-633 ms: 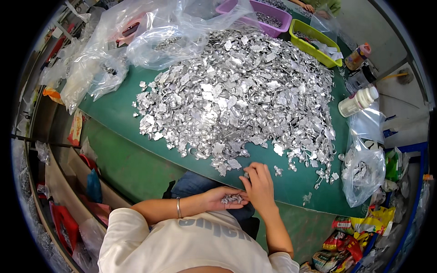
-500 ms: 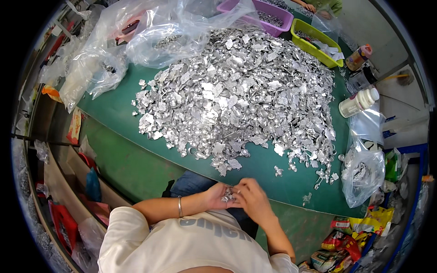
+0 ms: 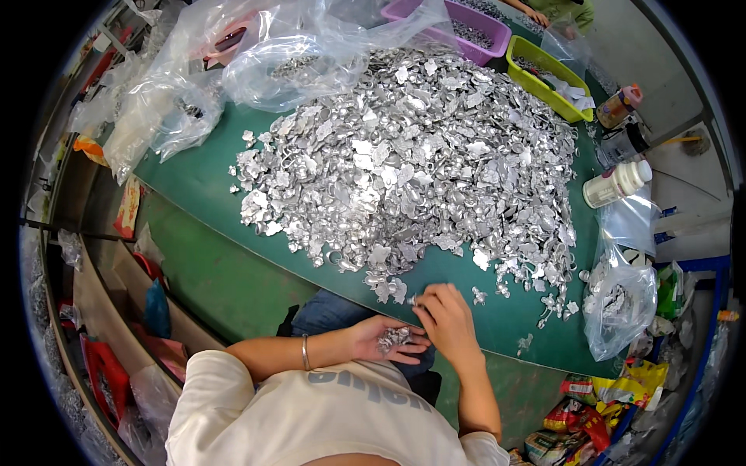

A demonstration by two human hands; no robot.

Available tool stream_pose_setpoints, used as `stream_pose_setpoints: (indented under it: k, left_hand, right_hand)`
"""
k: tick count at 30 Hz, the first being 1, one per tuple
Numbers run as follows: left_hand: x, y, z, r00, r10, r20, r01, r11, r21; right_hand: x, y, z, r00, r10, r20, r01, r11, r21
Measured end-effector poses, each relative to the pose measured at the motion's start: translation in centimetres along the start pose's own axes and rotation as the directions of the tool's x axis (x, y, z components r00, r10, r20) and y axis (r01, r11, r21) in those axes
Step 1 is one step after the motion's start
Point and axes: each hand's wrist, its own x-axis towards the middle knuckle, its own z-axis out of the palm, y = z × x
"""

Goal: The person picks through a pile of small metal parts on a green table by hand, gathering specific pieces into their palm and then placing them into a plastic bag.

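A broad heap of small silver metal castings lies on the green tabletop, many flat and leaf-like or figure-shaped. My left hand is palm up just off the table's near edge. Several silver castings rest in its palm, with its fingers partly spread beneath them. Over the table edge, right of the left hand, my right hand has thumb and fingers pinched together. A small silver casting shows at its fingertips, close to the heap's near edge.
Clear plastic bags cover the far left. A purple basket and a yellow-green basket stand behind the heap. A white bottle and a bag of metal pieces lie at the right edge. Another person's hand shows far off.
My right hand has moved from the left palm up and right to the table edge, with a small casting at its fingertips. The left fingers have opened out, showing the castings.
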Motion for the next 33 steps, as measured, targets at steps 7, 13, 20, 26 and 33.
stream_pose_setpoints:
  k: [7, 13, 20, 26, 33]
  left_hand:
    - [0.3, 0.2, -2.1, 0.983, 0.011, 0.182, -0.001, 0.999, -0.054]
    - [0.9, 0.9, -4.0, 0.989, -0.050, 0.141, 0.015, 0.972, 0.235]
    - [-2.0, 0.8, 0.2, 0.985, 0.058, -0.163, 0.024, 0.888, 0.459]
    - [-2.0, 0.6, -0.5, 0.992, 0.063, -0.112, 0.006, 0.847, 0.531]
    - [-2.3, 0.5, -0.2, 0.990, 0.107, -0.092, -0.036, 0.819, 0.573]
  right_hand:
    - [-2.0, -1.4, -0.6, 0.986, -0.052, 0.157, 0.003, 0.955, 0.296]
    - [3.2, -2.1, 1.1, 0.989, -0.140, -0.039, 0.144, 0.984, 0.107]
    - [1.3, -0.2, 1.7, 0.975, -0.220, -0.036, 0.205, 0.949, -0.240]
    - [-0.8, 1.5, -0.7, 0.974, 0.058, -0.217, -0.105, 0.972, -0.211]
    - [5.9, -2.9, 2.0, 0.982, -0.172, -0.076, 0.156, 0.971, -0.181]
